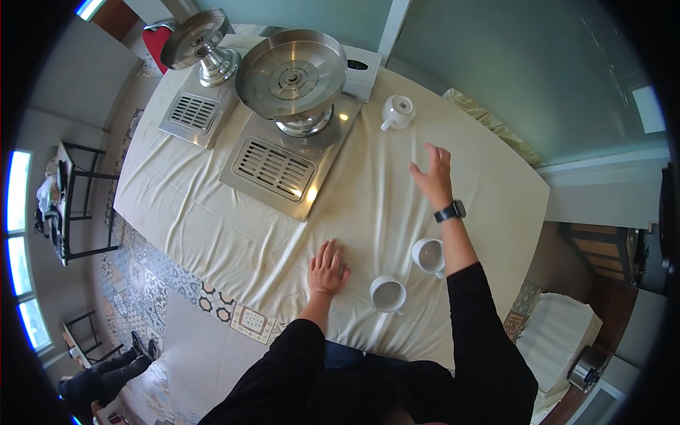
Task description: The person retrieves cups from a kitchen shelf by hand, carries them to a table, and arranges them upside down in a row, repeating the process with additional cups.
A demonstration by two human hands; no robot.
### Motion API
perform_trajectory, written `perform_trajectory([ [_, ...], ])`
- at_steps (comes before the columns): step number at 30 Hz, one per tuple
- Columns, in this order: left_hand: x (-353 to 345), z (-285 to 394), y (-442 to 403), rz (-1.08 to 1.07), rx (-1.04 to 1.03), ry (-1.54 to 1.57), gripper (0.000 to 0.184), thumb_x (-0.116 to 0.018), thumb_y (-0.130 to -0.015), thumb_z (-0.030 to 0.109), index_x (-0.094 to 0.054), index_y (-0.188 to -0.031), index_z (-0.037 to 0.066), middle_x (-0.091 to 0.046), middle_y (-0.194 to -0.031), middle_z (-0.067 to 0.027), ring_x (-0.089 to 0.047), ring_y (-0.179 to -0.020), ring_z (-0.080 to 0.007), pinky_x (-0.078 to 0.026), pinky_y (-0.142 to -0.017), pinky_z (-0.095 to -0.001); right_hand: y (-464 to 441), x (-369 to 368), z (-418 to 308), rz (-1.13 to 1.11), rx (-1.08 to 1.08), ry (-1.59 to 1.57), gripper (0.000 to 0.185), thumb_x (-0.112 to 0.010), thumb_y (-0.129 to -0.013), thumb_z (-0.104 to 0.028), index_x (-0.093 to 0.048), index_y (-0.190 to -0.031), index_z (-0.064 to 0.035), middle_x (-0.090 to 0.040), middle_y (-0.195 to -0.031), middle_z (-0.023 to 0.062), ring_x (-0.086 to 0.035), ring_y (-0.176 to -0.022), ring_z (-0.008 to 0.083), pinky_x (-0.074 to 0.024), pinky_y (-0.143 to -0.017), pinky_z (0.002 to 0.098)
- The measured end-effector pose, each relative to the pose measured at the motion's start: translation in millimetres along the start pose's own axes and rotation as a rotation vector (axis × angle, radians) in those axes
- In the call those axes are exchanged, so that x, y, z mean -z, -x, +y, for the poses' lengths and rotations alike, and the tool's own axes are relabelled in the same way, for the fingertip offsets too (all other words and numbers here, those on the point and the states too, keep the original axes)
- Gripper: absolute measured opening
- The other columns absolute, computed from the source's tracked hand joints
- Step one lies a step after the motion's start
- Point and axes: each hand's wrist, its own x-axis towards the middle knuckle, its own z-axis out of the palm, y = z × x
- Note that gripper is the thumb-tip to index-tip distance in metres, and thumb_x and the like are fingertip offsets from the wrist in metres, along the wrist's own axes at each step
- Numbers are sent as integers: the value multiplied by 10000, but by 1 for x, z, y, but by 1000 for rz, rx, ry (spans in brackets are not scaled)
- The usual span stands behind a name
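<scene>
My left hand (328, 269) lies flat on the cream tablecloth (248, 219), fingers stretched out, holding nothing. My right hand (434, 177) is stretched forward over the table with thumb and fingers apart and nothing between them; a dark watch (450, 211) is on its wrist. Beyond its fingertips, and apart from them, a white cup (401, 108) stands upside down, its handle pointing toward me. Nearer my body are two upright white cups: one (388, 294) to the right of my left hand, another (428, 255) beside my right forearm, partly behind it.
A large stainless steel stand with a round dish (292, 78) and slotted drip tray (274, 164) occupies the table's left middle. A smaller similar stand (195, 113) is farther left. A white box (361, 74) sits behind. Another person (106, 386) is at lower left.
</scene>
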Motion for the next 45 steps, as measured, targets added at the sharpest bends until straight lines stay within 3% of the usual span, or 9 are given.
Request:
perform_trajectory([
  [10, -3, -3, 2, -39, -4, 34, 561, -566, -798, 341, -492, -1333, 189, -379, -1468, -53, -338, -1363, -224, -346, -1005, -417, -184, -91, -55, -64, 301, -51, 516, -708, -774, -208, -517, -1231, -62, -458, -1260, 235, -509, -1117, 400, -440, -950, 453],
  [15, -6, -8, 3, -48, -10, 57, 590, -590, -766, 340, -492, -1329, 194, -372, -1468, -59, -332, -1366, -242, -341, -1018, -435, -196, -120, -78, 8, 127, 12, 523, -741, -762, -241, -547, -1192, -15, -607, -1022, 220, -583, -991, 390, -490, -856, 445],
  [23, -3, -4, 1, -117, 14, 7, 571, -554, -805, 352, -477, -1351, 202, -351, -1489, -51, -320, -1376, -228, -348, -1013, -442, -198, -109, -73, 50, 128, -56, 568, -759, -716, -263, -551, -1216, -90, -577, -1070, 183, -554, -1033, 369, -460, -907, 444],
  [26, -3, -4, 1, -105, 6, 3, 569, -554, -800, 347, -482, -1346, 202, -360, -1482, -50, -324, -1373, -233, -356, -1003, -443, -186, -73, -47, -25, -4, 187, 620, -751, -709, -309, -530, -1261, -133, -534, -1151, 159, -546, -1057, 366, -464, -906, 446],
  [30, -2, -3, 1, -80, 5, -3, 555, -558, -783, 332, -510, -1319, 195, -384, -1466, -49, -340, -1364, -233, -365, -991, -442, -164, -62, -2, -202, -97, 140, 703, -791, -637, -388, -538, -1250, -157, -498, -1195, 173, -537, -1080, 340, -455, -926, 428],
  [31, -2, -2, 1, -68, 8, -18, 549, -559, -776, 327, -522, -1305, 187, -392, -1461, -54, -347, -1360, -237, -365, -991, -443, -160, -64, 6, -266, -102, -17, 772, -834, -599, -337, -508, -1281, -176, -479, -1204, 186, -527, -1095, 334, -450, -947, 414],
  [37, -4, -2, 1, -40, -4, -14, 551, -558, -769, 326, -523, -1303, 193, -392, -1461, -62, -353, -1354, -249, -362, -992, -455, -163, -75, 32, -367, 81, -86, 952, -899, -502, -218, -423, -1326, -226, -467, -1209, 171, -553, -1088, 378, -482, -915, 428],
  [43, -8, -4, 3, -101, 14, 13, 605, -575, -762, 345, -472, -1338, 193, -326, -1495, -73, -277, -1393, -260, -300, -1040, -483, -187, -62, 25, -607, 90, 102, 834, -830, -568, -73, -453, -1284, -271, -479, -1166, 173, -572, -1059, 389, -500, -894, 434],
  [45, -7, -3, 2, -118, 20, 9, 605, -575, -763, 346, -471, -1339, 192, -326, -1495, -72, -277, -1394, -260, -301, -1039, -484, -198, -68, 30, -538, 123, 127, 793, -800, -591, -49, -464, -1273, -277, -483, -1148, 171, -579, -1042, 396, -502, -891, 433],
])
